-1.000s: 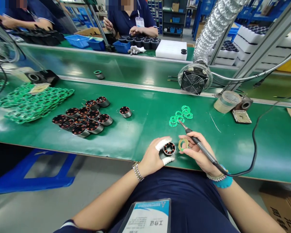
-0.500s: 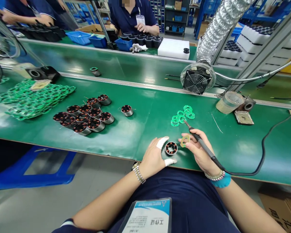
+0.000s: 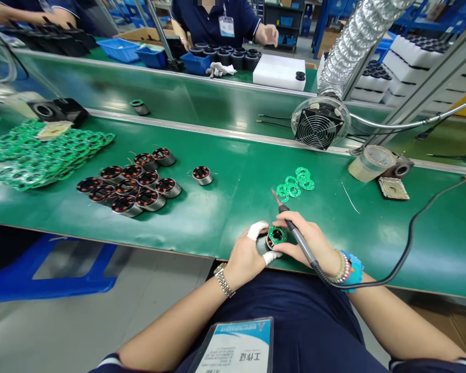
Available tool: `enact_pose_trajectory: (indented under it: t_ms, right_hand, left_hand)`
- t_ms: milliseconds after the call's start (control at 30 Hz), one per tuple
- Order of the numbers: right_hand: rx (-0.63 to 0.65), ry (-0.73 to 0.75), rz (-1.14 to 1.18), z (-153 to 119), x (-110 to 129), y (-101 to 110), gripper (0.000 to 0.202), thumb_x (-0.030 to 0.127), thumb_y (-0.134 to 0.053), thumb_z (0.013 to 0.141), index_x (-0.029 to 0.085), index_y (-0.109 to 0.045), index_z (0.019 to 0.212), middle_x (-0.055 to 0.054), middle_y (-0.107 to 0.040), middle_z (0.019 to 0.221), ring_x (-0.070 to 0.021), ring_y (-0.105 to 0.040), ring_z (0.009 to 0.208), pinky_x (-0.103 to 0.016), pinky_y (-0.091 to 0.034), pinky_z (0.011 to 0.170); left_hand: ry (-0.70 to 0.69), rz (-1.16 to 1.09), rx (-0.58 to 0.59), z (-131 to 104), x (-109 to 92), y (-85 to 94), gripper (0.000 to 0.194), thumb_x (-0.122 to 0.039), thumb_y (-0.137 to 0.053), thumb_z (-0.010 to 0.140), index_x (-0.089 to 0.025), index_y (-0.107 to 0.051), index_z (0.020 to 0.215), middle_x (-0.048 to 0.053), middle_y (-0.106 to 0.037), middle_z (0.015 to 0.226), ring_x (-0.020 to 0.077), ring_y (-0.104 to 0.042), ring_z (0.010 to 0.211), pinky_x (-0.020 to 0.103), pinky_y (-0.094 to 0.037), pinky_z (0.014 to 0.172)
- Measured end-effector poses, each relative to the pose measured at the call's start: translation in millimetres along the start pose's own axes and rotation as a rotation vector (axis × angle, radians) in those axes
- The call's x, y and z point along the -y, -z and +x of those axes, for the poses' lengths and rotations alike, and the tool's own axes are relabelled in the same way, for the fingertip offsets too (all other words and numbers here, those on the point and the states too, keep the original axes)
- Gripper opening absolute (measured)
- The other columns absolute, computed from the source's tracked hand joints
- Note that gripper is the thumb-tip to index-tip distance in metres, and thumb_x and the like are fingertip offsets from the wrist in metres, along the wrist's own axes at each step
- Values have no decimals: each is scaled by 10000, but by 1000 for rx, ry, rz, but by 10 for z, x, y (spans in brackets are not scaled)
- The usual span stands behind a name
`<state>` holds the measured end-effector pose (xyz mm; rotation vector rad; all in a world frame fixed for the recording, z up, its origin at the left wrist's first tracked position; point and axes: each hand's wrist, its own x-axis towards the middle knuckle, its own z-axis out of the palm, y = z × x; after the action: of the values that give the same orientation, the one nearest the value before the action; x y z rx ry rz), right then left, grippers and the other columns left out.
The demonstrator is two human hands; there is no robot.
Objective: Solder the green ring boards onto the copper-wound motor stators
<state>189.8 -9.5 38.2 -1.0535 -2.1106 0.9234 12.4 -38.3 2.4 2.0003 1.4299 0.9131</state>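
Note:
My left hand (image 3: 249,254), with white wraps on thumb and finger, grips the side of a metal stator (image 3: 271,245) near the table's front edge. Over the stator's top lies a green ring board (image 3: 277,234), slightly tilted, its edge between the thumb and fingers of my right hand (image 3: 314,243). That hand also holds a soldering iron (image 3: 300,239), its tip pointing up and left. Several green ring boards (image 3: 294,190) lie beyond. A single stator (image 3: 202,175) stands to the left.
Grouped stators (image 3: 134,186) and a heap of green boards (image 3: 46,155) are at left. A fan (image 3: 318,128), a round container (image 3: 370,163) and a solder wire (image 3: 350,197) are at right. The iron's cable (image 3: 411,233) crosses the right side. Across the bench sits a person (image 3: 217,26).
My right hand has moved left, bringing the ring board from beside the stator onto its top, green side now showing. The iron moved left with it. The person opposite has spread their hands apart.

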Motion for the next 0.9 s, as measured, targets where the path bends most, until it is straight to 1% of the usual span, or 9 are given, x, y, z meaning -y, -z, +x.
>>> enact_pose_trajectory:
  t_ms: [100, 233, 300, 367, 500, 567, 700, 833, 900]
  right_hand:
    - [55, 47, -10, 21, -5, 26, 524, 352, -704, 721, 234, -428, 1151, -52, -631, 1034, -190, -630, 929, -304, -507, 811]
    - [88, 55, -17, 32, -18, 30, 466, 356, -706, 718, 221, -466, 1093, -46, -616, 1001, -174, -617, 887, -292, -497, 787]
    - [94, 57, -27, 32, -32, 24, 455, 378, -702, 717, 217, -475, 1077, -47, -612, 991, -173, -611, 876, -293, -495, 776]
    - [95, 70, -28, 31, -50, 23, 440, 392, -687, 730, 216, -478, 1076, -51, -610, 993, -175, -606, 880, -297, -496, 772]
    - [111, 98, 47, 4, -83, 43, 472, 394, -677, 737, 218, -470, 1123, -61, -611, 1034, -184, -610, 921, -309, -505, 795]
    - [74, 72, 110, -32, -99, 54, 493, 372, -679, 739, 223, -458, 1155, -70, -608, 1083, -193, -614, 964, -326, -508, 833]
    - [-118, -65, 251, -115, -139, 28, 346, 245, -565, 833, 239, -454, 1161, -67, -621, 1097, -179, -627, 997, -350, -509, 889]
    - [-133, -160, 376, -132, -160, -45, 332, 176, -538, 827, 230, -451, 1144, -46, -659, 941, -169, -666, 895, -346, -542, 835]
    - [-144, -183, 451, -118, -155, -69, 311, 170, -540, 818, 227, -450, 1111, -43, -653, 938, -166, -672, 869, -336, -554, 806]
  left_hand:
    - [3, -10, -19, -26, 10, -22, 556, -330, -731, 648, -166, -464, 1107, 88, -653, 972, 230, -646, 875, 361, -538, 754]
    - [-161, -25, -32, -9, 29, -6, 354, -274, -670, 725, -198, -537, 1044, 81, -655, 988, 215, -634, 915, 359, -526, 803]
    - [-248, -75, -7, 10, 46, 38, 257, -225, -643, 748, -197, -573, 994, 92, -653, 1027, 217, -617, 977, 369, -511, 852]
    - [-285, -158, 67, 28, 66, 103, 259, -192, -635, 746, -191, -587, 1001, 106, -635, 1103, 223, -597, 1042, 379, -500, 890]
    - [-260, -264, 183, 47, 88, 218, 335, -154, -628, 726, -190, -590, 1057, 116, -619, 1158, 228, -588, 1076, 397, -496, 910]
    - [-244, -280, 177, 43, 95, 232, 329, -134, -605, 733, -194, -596, 1056, 113, -623, 1154, 226, -585, 1082, 408, -491, 919]
    - [-201, -282, 176, 24, 116, 190, 323, -148, -604, 751, -197, -603, 1070, 119, -588, 1217, 229, -570, 1109, 425, -483, 937]
    - [-158, -194, 100, 26, 111, 135, 238, -212, -678, 725, -184, -654, 960, 119, -627, 1162, 229, -618, 1034, 408, -516, 898]
    - [-158, -172, 94, 34, 96, 127, 213, -217, -685, 722, -183, -664, 931, 113, -649, 1125, 224, -640, 992, 397, -533, 874]
